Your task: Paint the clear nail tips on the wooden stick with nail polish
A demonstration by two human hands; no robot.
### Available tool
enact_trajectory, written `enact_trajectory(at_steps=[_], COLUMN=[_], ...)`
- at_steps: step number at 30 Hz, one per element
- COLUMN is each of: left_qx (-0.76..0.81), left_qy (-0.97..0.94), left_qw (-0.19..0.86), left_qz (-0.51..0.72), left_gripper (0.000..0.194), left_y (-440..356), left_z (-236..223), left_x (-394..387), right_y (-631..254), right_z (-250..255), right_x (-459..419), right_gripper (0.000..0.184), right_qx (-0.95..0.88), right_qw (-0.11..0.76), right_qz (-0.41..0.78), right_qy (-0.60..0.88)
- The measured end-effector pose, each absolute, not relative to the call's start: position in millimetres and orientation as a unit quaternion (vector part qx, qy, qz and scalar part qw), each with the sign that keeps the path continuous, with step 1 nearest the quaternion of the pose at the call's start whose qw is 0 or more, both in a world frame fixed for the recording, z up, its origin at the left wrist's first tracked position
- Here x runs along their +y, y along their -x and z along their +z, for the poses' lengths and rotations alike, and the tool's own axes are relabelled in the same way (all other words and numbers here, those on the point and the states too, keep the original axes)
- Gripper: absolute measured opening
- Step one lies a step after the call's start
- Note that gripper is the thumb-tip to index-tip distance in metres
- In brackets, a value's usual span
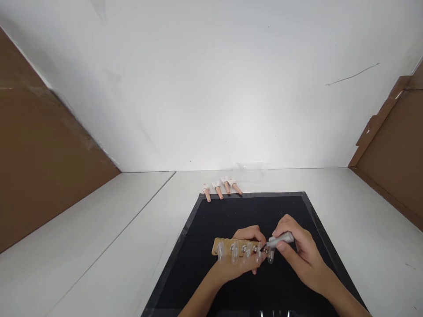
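Note:
My left hand (pixel 246 264) is closed around a tan strip (pixel 228 245) that carries a row of several clear false nail tips (pixel 235 253) on small silvery mounts. The strip is held above the black mat, roughly level. Between the thumb and fingers of my right hand (pixel 299 253) is a grey-handled brush (pixel 280 240), probably a nail polish brush. Its dark tip points left, close to the nail tips at the strip's right end; whether it touches one I cannot tell. My left fingertips are partly hidden behind the strip.
A black mat (pixel 251 213) with taped edges lies on the white table (pixel 139 246). Several small skin-coloured pegs with white tops (pixel 218 191) lie at its far left edge. Brown cardboard panels (pixel 42 145) stand at both sides, and a white wall (pixel 211 88) behind.

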State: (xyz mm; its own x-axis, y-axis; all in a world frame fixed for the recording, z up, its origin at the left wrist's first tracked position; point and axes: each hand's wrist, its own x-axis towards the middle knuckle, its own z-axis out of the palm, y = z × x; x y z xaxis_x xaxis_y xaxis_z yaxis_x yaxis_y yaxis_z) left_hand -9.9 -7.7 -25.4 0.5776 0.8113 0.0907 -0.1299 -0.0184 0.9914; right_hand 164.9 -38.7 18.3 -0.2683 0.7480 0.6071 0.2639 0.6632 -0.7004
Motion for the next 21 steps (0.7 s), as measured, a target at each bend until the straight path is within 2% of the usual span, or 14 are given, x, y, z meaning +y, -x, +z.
enact_trajectory(at_steps=[3,8,13,18,21], left_qx=[0.279,0.279,0.291,0.285,0.291], left_qy=[-0.61,-0.61,-0.624,-0.63,-0.63], left_qw=[0.646,0.646,0.631,0.625,0.62], left_qz=[0.364,0.364,0.357,0.362,0.365], left_gripper=[0.03,0.031,0.032,0.03,0.028], left_y=[10.0,8.1,8.6,8.2,5.5], left_z=[-26.9,-27.2,-28.2,-27.7,-26.3], left_x=[-7.0,-6.4,-7.3,-5.3,-6.7], right_y=[-165.1,-163.9,-163.5,-163.0,-164.8], right_z=[17.7,20.7,16.4,20.8,18.7], right_x=[-38.2,-39.2,-39.1,-39.1,-37.8], right_gripper=[0.022,0.025,0.02,0.025,0.022], right_qx=[-0.759,-0.795,-0.76,-0.803,-0.792], right_qw=[0.516,0.477,0.52,0.473,0.481], right_qz=[0.229,0.225,0.197,0.211,0.194], right_qy=[0.324,0.3,0.336,0.295,0.322])
